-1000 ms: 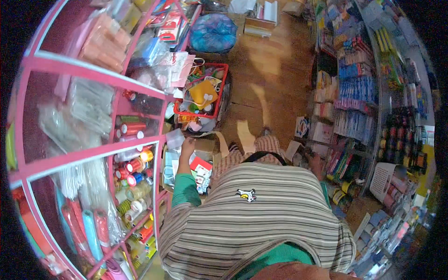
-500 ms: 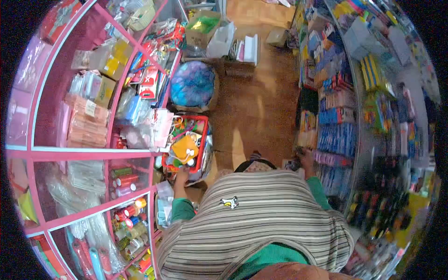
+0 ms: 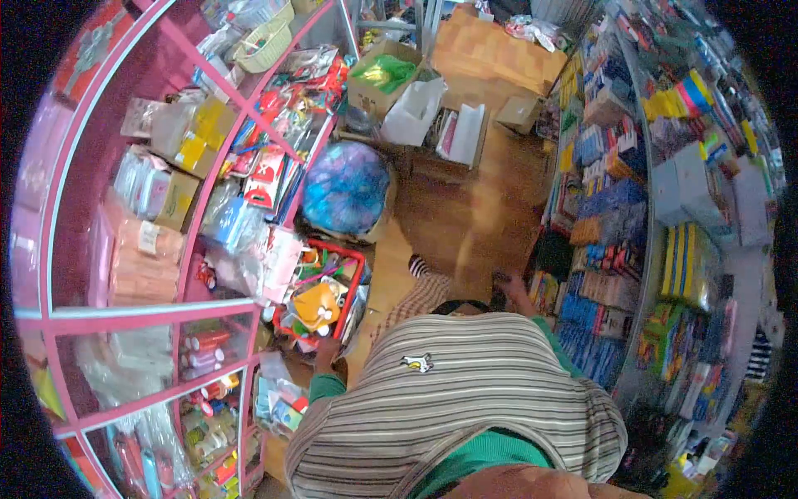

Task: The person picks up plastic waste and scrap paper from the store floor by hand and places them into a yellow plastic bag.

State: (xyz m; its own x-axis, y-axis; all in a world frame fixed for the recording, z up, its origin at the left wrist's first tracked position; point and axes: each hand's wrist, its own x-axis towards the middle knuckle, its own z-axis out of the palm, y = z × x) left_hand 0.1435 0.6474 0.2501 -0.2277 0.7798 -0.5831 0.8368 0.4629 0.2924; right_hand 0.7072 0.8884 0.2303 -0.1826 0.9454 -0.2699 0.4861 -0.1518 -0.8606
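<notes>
Down at the red basket (image 3: 356,287) now: it sits on the wooden floor (image 3: 465,224) hard against the foot of the pink shelving (image 3: 166,312), crammed with small bright goods, a yellow-orange pouch (image 3: 317,306) on top. Its wire rim is red, its contents a jumble of green, white and pink; no writing on any of it can be read from up here.

The left hand (image 3: 326,348) reaches in at the near edge of that basket, green sleeve behind it. The fingers are buried among the goods, so whether they grip anything cannot be told. The right hand (image 3: 514,291) is out on the other side, up against the packed goods of the right-hand racks (image 3: 607,241); it is blurred and small, and its state cannot be told either.

Just beyond the basket stands a big round blue bundle (image 3: 345,187), wrapped in glossy plastic. Further up the aisle, an open cardboard box (image 3: 378,83) with something green inside, and a white bag (image 3: 413,112) beside it.

The pink shelves hold spools, packets and a red card (image 3: 266,176) with white marks, not legible. A narrow shop aisle, stock on both sides, warm wood floor between.
</notes>
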